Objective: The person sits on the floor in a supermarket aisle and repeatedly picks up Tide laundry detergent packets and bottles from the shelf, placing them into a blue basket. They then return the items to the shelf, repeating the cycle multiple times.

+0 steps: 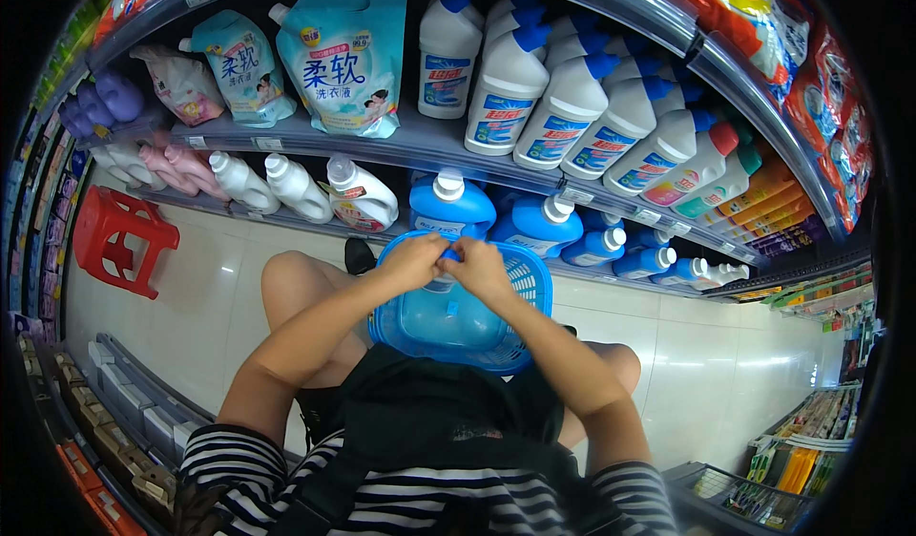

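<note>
My left hand (415, 260) and my right hand (478, 267) meet over the far side of a blue plastic basket (541, 271). Both sets of fingers are closed around a small blue item (450, 254), mostly hidden by them; whether it is a cap or a cloth is unclear. The perforated basket sits between my bent knees. Something pale, partly covered by my hands, shows just below them inside the basket. Just beyond its rim stand large blue jugs with white caps (452, 203) on the bottom shelf.
Shelving (372, 151) curves ahead, holding white bottles with blue caps (508, 92) and turquoise laundry detergent pouches (343, 63). A red plastic stool (129, 235) stands on the tiled floor at left. Lower shelves with boxes (122, 386) lie behind left; a wire rack (773, 479) is at right.
</note>
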{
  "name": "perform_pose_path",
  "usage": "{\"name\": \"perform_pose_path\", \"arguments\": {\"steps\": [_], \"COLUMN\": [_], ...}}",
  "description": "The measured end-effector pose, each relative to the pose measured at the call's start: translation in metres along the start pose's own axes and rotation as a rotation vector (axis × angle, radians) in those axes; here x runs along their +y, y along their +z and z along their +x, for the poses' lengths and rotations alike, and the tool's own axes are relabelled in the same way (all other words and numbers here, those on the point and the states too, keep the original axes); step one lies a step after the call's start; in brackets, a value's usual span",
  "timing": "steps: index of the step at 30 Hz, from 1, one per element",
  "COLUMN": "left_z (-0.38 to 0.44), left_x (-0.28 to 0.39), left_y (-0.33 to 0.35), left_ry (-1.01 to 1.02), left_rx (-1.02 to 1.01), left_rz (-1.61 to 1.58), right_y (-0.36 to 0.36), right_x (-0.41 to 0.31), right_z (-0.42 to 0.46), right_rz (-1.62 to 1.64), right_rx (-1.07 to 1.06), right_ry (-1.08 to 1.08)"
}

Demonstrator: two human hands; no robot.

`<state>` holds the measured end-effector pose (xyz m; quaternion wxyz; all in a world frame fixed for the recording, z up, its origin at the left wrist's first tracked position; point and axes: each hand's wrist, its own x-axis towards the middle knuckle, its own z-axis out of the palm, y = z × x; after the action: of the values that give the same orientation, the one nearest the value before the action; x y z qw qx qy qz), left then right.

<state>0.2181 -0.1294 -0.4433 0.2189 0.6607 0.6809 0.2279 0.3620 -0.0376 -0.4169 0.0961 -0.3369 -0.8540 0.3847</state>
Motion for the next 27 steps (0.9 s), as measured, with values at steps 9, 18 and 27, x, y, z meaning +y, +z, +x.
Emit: {"name": "perform_pose_path", "arguments": {"steps": [9, 18, 27], "left_z": [-0.005, -0.009, -0.008], "left_x": [-0.073, -0.085, -0.048], "left_y": [0.117, 0.126, 0.098], "left_ry": [-0.161, -0.254, -0.271], "left_rx": [-0.181, -0.249, -0.334], "left_rz": [0.095, 0.108, 0.256], "right_y": [0.133, 0.156, 0.127], "right_x": [0.111, 0.122, 0.105], "right_z": [0.009, 0.017, -0.015], "right_rz": [-0.040, -0.084, -0.025], "right_rx": [-0.080, -0.240, -0.242], "right_ry": [0.183, 0.256, 0.160]}}
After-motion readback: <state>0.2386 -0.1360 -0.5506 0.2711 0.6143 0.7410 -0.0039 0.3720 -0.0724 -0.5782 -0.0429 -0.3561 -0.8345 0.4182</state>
